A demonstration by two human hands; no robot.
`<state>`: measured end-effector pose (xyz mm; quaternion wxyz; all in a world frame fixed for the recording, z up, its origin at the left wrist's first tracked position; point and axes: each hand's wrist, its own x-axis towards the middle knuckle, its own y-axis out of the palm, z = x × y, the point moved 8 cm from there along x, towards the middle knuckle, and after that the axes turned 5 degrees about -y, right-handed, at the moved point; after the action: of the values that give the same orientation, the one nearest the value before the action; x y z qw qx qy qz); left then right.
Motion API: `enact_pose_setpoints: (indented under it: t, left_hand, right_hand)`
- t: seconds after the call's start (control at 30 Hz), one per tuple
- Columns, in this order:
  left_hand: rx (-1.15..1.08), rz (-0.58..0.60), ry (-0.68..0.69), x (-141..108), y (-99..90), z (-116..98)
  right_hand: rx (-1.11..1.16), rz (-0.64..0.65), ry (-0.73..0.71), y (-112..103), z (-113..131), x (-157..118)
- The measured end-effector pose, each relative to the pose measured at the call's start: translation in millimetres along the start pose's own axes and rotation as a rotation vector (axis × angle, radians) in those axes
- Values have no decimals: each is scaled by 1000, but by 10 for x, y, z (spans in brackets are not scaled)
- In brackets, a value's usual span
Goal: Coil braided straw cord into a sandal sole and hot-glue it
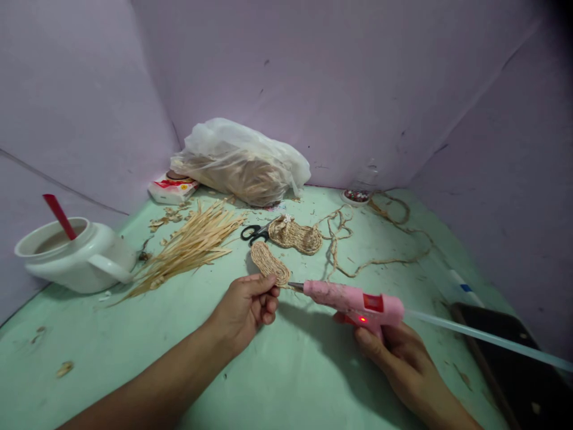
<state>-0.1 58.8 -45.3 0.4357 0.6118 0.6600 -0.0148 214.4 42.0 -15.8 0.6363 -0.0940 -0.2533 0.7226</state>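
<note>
Between the thumb and fingers of my left hand (250, 307) is a small sole-shaped piece of coiled twine (268, 261), raised over the table. My right hand (398, 364) is wrapped round the handle of a pink glue gun (344, 298), whose red light glows. Its metal nozzle points left and meets the near edge of the twine piece; whether it touches cannot be made out. A long clear glue stick (483, 337) sticks out of the gun's back. Behind the held piece lie black-handled scissors (254, 234) and a woven twine slipper (298, 235) with a small white decoration.
A bundle of dry straw strips (192, 242) lies at left, beside a white mug (85, 257) with a red stick in it. Behind are a plastic bag (244, 164) and a small box (172, 190). Loose twine (380, 261) curls at right, near a dark phone (514, 370).
</note>
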Motion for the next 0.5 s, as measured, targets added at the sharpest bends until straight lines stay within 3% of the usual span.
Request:
enact_pose_setpoints:
  t: [0.5]
  left_hand:
    - [15,11,4,-5,6,-5]
  right_hand:
    - [26,-16,-20,16,15,-25]
